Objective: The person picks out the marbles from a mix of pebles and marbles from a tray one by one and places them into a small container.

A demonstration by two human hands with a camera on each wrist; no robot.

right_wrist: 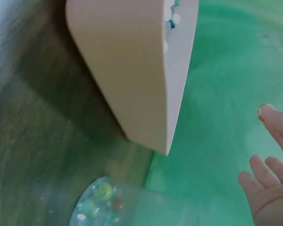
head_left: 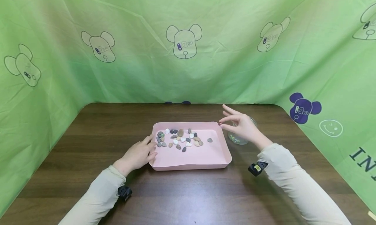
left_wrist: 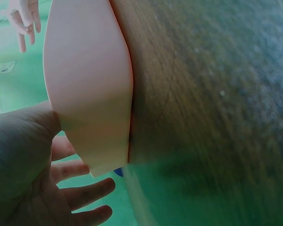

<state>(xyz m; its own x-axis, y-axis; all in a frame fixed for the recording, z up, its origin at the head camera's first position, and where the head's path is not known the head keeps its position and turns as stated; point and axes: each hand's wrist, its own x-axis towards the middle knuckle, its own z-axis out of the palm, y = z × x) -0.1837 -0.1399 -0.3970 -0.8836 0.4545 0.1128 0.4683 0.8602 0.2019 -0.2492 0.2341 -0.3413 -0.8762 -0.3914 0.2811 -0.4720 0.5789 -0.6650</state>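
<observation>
A pink tray (head_left: pixel 191 160) holds several smooth pebbles (head_left: pixel 180 133) in grey, white and tan, mostly at its left and centre. My left hand (head_left: pixel 138 156) rests against the tray's left rim. In the left wrist view its thumb and nearer fingers pass over the rim, and the other fingers (left_wrist: pixel 87 194) stay extended outside. Past the tray's right rim, my right hand (head_left: pixel 241 126) pinches a small dark red bead-like piece (head_left: pixel 219 123) between thumb and forefinger. Behind that hand stands a clear glass jar (head_left: pixel 239 141), partly hidden, with coloured marbles (right_wrist: pixel 104 191) at its bottom.
The brown wooden table (head_left: pixel 182 199) carries the tray and jar. A green printed cloth (head_left: pixel 141 75) hangs around its back and sides. One grey pebble (head_left: pixel 210 140) lies apart at the tray's right. Black wrist cameras (head_left: pixel 257 168) sit on both sleeves.
</observation>
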